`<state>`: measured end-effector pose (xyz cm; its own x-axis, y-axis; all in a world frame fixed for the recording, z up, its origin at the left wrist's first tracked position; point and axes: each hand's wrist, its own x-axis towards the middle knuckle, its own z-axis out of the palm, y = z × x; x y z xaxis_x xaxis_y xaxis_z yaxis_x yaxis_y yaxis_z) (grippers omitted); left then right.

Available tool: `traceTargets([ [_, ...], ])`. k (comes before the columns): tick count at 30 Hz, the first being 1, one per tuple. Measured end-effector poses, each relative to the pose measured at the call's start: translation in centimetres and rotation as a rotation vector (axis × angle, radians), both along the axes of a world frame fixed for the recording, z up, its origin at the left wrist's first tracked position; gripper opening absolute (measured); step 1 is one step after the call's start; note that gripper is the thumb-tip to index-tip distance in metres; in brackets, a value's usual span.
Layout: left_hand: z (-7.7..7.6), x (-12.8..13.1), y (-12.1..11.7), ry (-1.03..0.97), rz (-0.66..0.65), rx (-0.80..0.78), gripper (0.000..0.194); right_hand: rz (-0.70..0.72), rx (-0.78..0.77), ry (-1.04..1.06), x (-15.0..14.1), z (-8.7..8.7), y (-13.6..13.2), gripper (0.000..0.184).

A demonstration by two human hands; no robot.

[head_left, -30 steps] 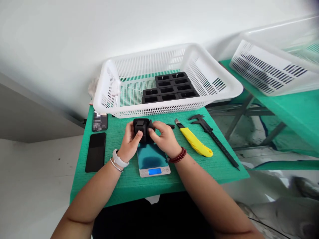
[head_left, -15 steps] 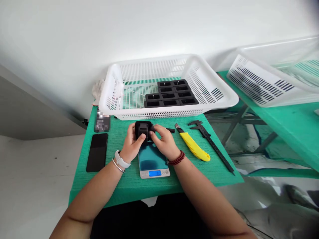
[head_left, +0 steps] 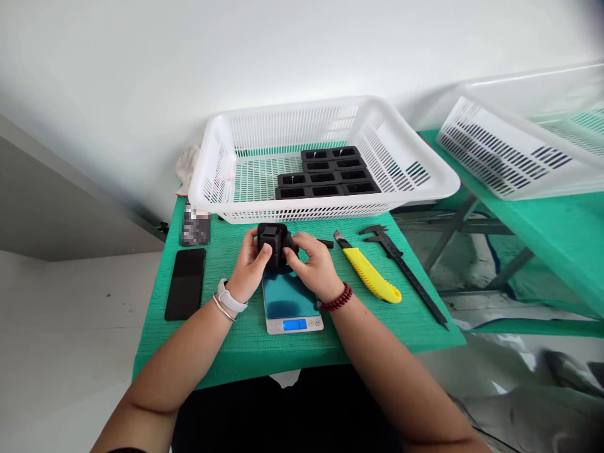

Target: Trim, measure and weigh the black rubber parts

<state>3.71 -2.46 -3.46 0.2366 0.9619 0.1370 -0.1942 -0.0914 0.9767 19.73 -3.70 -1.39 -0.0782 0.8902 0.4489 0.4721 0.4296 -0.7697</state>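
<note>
Both hands grip one small black plastic part (head_left: 272,242) just above the far end of a small digital scale (head_left: 291,307) with a blue display. My left hand (head_left: 248,268) wraps its left side, thumb on the front face. My right hand (head_left: 315,267) pinches its right side with the fingers curled. A white watch and a thin bangle circle the left wrist, and a dark red bead bracelet circles the right. Behind the hands a white slatted basket (head_left: 221,170) holds several black open-topped parts (head_left: 330,179) in rows.
On the green mat (head_left: 401,314) lie a yellow utility knife (head_left: 369,274), a black caliper (head_left: 403,267), a black phone (head_left: 185,283) and a blurred card (head_left: 195,228). A short black stick (head_left: 325,243) lies by my right hand. Another white basket (head_left: 514,157) sits on a second green table at the right.
The hands turned the black part slightly and stayed over the scale. The camera view shifted a little.
</note>
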Motion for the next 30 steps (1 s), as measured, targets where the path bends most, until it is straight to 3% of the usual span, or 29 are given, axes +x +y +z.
traceTargets([
  [3,0.2,0.0,0.1,0.000,0.014,0.017,0.043,0.035,-0.004,0.015,0.0,0.0,0.0,0.002],
  [9,1.0,0.1,-0.3,0.069,-0.009,0.055,0.049,-0.074,0.007,-0.024,0.1,-0.1,0.1,0.036],
  [14,0.3,0.0,-0.1,0.001,0.002,0.032,0.042,0.037,0.007,0.009,0.1,0.2,0.0,0.006],
  [16,0.2,0.0,-0.1,-0.017,0.009,0.022,0.040,0.041,-0.008,0.007,0.0,0.3,0.0,0.005],
  [19,0.5,0.0,-0.2,-0.003,-0.009,-0.012,0.041,-0.036,-0.023,-0.017,0.1,0.2,0.1,0.030],
  [21,0.9,0.1,-0.1,0.017,-0.034,-0.050,0.043,-0.086,-0.025,-0.020,0.2,0.1,0.1,0.037],
  [27,1.5,-0.1,0.2,-0.019,-0.053,-0.173,0.044,-0.090,-0.025,0.068,0.2,0.2,0.0,0.016],
  [30,1.8,-0.1,0.3,-0.104,-0.030,-0.241,0.043,-0.152,-0.035,0.146,0.2,0.1,0.0,0.017],
])
